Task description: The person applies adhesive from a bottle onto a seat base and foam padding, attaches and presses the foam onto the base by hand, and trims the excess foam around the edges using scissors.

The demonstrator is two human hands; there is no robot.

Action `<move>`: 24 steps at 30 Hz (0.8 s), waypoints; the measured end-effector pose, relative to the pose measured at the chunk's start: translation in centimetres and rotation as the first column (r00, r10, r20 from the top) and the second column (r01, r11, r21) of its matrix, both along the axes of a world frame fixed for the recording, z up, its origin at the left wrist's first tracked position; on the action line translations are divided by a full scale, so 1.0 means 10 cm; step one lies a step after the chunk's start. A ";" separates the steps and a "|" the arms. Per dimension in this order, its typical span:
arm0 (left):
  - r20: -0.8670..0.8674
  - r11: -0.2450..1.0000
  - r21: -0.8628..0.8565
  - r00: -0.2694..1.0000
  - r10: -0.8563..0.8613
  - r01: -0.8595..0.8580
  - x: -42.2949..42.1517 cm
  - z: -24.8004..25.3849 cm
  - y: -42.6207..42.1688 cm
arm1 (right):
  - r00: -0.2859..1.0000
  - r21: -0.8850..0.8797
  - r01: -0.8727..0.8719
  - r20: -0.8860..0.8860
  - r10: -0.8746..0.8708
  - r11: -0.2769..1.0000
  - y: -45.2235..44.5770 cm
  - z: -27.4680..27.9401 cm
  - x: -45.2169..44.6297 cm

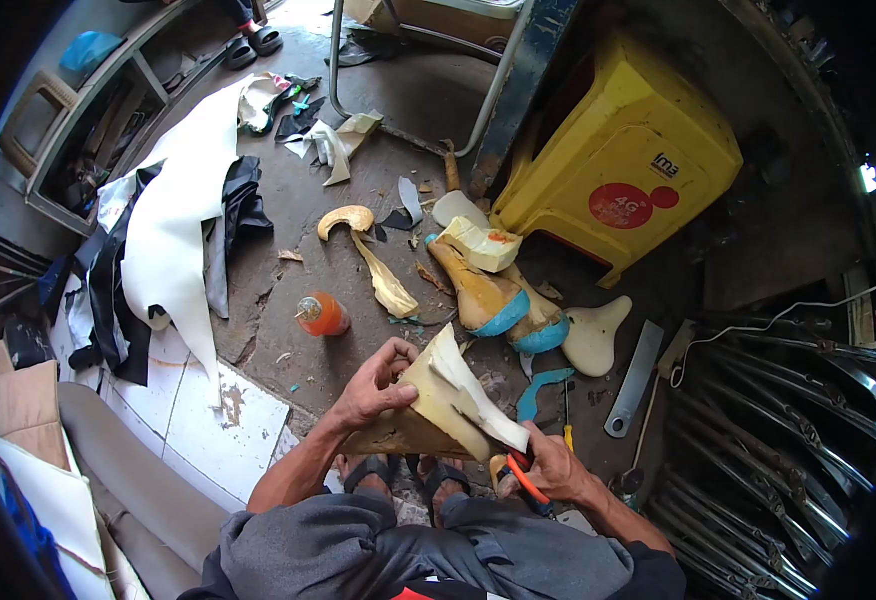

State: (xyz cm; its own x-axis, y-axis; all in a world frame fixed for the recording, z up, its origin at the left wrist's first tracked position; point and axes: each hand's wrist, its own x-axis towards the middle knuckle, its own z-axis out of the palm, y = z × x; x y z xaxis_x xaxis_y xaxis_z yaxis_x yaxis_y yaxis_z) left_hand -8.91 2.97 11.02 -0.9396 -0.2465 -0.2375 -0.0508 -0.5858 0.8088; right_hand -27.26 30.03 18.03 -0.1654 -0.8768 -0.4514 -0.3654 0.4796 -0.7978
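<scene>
A pale yellow foam piece (405, 418) with a white layer (478, 392) along its right side is held over my knees, tilted. My left hand (376, 388) grips its upper left edge, thumb on top and fingers curled behind. At the lower right end, my right hand (555, 467) is closed round an orange-handled tool (528, 480), close against the white layer. The tool's working end is hidden, so I cannot tell its kind. Dark slits or gaps show where the white layer meets the foam.
An orange bottle (324, 314) stands on the floor ahead. Beyond my hands lie brown forms with blue ends (478, 285), foam offcuts (388, 280), a yellow-handled screwdriver (568, 436) and a metal strip (635, 380). A yellow stool (618, 150), metal tubes (758, 450) and white sheeting (183, 220) surround them.
</scene>
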 end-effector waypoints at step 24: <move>0.276 0.926 -0.324 0.955 -0.106 0.196 -0.02 0.30 0.01 | 0.996 0.042 -0.029 0.082 0.025 0.999 -0.03 -0.03 -0.04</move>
State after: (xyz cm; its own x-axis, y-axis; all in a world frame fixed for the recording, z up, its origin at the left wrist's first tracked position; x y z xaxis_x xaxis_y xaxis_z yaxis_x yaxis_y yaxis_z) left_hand -9.12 3.08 14.02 -0.8934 -0.2152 -0.3943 -0.3422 -0.2428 0.9077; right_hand -27.67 29.70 17.69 -0.1032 -0.8599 -0.5000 -0.3132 0.5052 -0.8042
